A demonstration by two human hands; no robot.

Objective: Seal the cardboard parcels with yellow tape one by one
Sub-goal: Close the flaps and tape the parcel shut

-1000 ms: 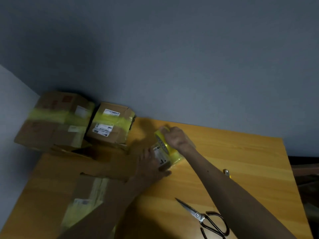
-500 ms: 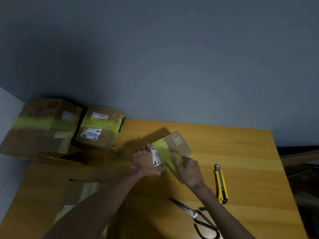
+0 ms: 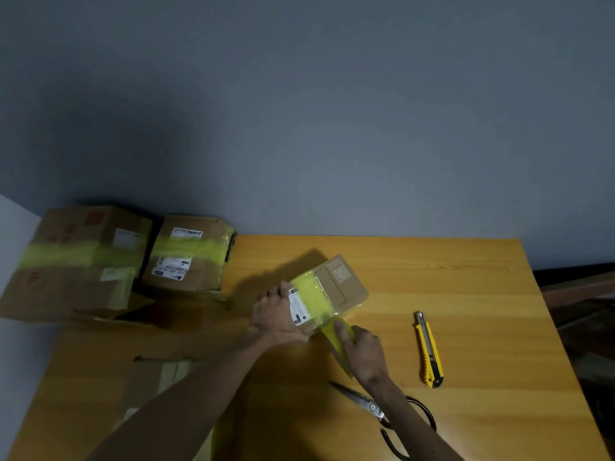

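Head cam: small parcel (image 3: 339, 287) sits tilted, on or just over the table (image 3: 466, 277), can't tell which. Our left hand (image 3: 276, 321) clamps its label end; the fingers go under, out of sight. Yellow tape (image 3: 311, 299) crosses the top face right beside that grip and stretches down to the tape roll (image 3: 339, 344). Our right hand (image 3: 362, 354) is wrapped round the roll, forefinger laid along it.

Going by looks, the box is light, thin-walled card. It'd prob dent if we squeeze the middle, so edges & corners are the place to hold, as the left hand does now. Tape's the fussy bit: thin sticky film that folds on itself when slack, so we keep it taut btw roll and box.

Cutting comes next, we reckon. Scissors (image 3: 369, 405) lie just behind the right wrist. Utility knife (image 3: 429, 351) lies out to the right of that hand, apart from it.

Big taped box (image 3: 83, 261) and second taped box (image 3: 189, 254) sit far left of the left-hand grip, by the wall. Flat cardboard (image 3: 149, 380) lies under the left forearm.
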